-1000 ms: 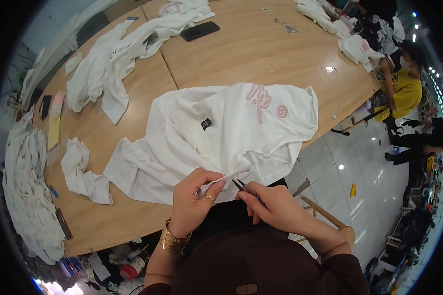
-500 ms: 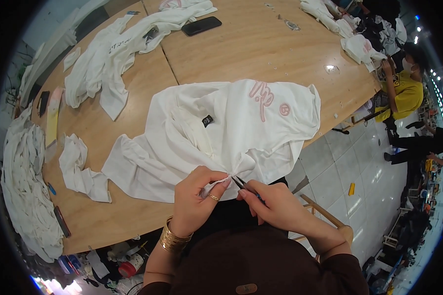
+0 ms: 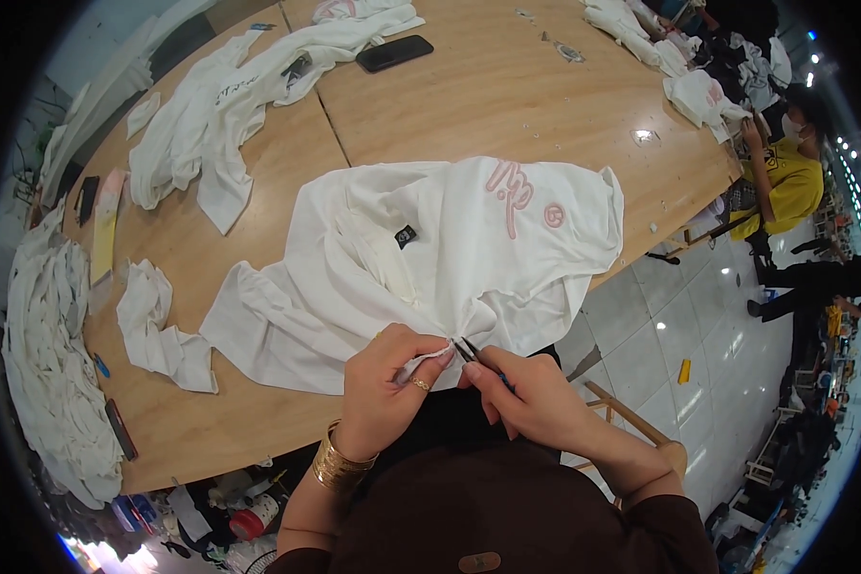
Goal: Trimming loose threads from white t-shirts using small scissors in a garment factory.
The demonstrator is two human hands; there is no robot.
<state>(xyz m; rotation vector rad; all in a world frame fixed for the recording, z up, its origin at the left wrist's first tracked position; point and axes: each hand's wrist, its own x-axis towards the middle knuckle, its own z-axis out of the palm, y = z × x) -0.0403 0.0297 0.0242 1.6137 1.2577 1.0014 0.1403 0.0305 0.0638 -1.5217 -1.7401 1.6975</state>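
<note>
My left hand pinches the gathered edge of the white garment between thumb and fingers, a narrow fold of cloth showing at my fingertips. My right hand is closed around a small dark-bladed tool, its points aimed at that pinched edge; the tips are so small here that I can't tell whether they touch the cloth or just sit beside it. The garment lies spread across the near side of the wooden table, partly hanging over the edge towards me, with its black label upward and its pink lettering to the right. A crumpled white cloth piece lies just left of it. Further off are a black phone and another white garment with dark lettering. At the far left sits a heap of white cloth.
</note>
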